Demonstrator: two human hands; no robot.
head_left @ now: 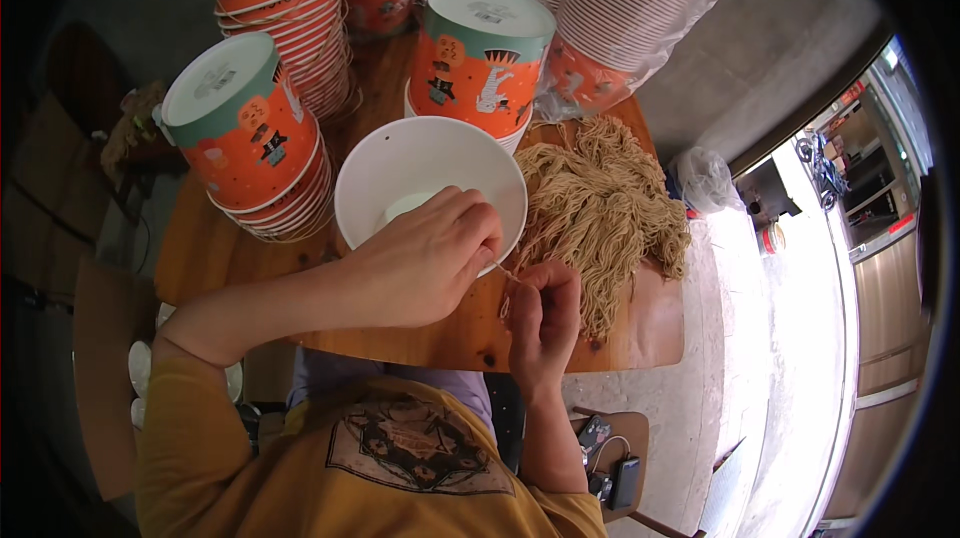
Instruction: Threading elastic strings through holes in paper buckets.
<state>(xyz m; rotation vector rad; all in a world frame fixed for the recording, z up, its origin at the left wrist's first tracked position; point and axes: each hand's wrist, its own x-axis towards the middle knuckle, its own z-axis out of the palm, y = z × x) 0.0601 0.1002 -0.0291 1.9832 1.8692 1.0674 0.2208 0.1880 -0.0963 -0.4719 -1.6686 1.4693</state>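
Note:
A white paper bucket (pixel 440 153) lies tipped with its mouth toward me, and a small hole shows near its far rim. My left hand (pixel 425 263) reaches across the near rim, fingers closed on a thin tan string (pixel 507 273). Just right of the rim, my right hand (pixel 545 310) pinches the same string between thumb and fingers. The string runs taut over the short gap between both hands. My left fingertips are partly hidden behind the hand. Beside my right hand spreads a loose heap of tan strings (pixel 600 208).
Upside-down orange and green buckets stand in stacks at the left (pixel 245 138) and behind the white one (pixel 480 68). A taller bucket stack (pixel 285 28) and plastic-wrapped stacks (pixel 640 8) fill the back. The wooden table's (pixel 640 323) front edge is close to me. A stool (pixel 625 438) holds a phone.

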